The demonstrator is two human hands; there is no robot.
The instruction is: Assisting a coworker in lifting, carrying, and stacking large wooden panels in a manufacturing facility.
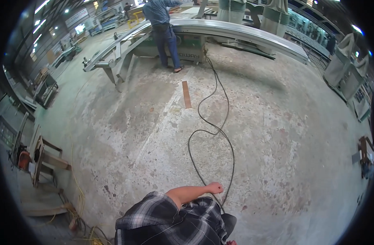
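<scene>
My left hand [214, 188] reaches across in front of my body, its fingers curled in, and nothing shows sticking out of it. Behind it, a black cable [232, 157] runs over the concrete floor; I cannot make out any contact between them. Only a sliver of my right hand [231, 242] shows at the lower edge, its fingers mostly hidden. Farther ahead, a narrow brown wooden strip [186, 94] lies flat on the floor, apart from both hands.
A person [158, 24] in blue stands at a long sliding-table saw [236, 30]. Dust collector bags [275, 18] rise behind it. A wooden stand [52, 159] and tangled yellow cord [78, 196] are at left. Tools on a stand [366, 153] sit at far right.
</scene>
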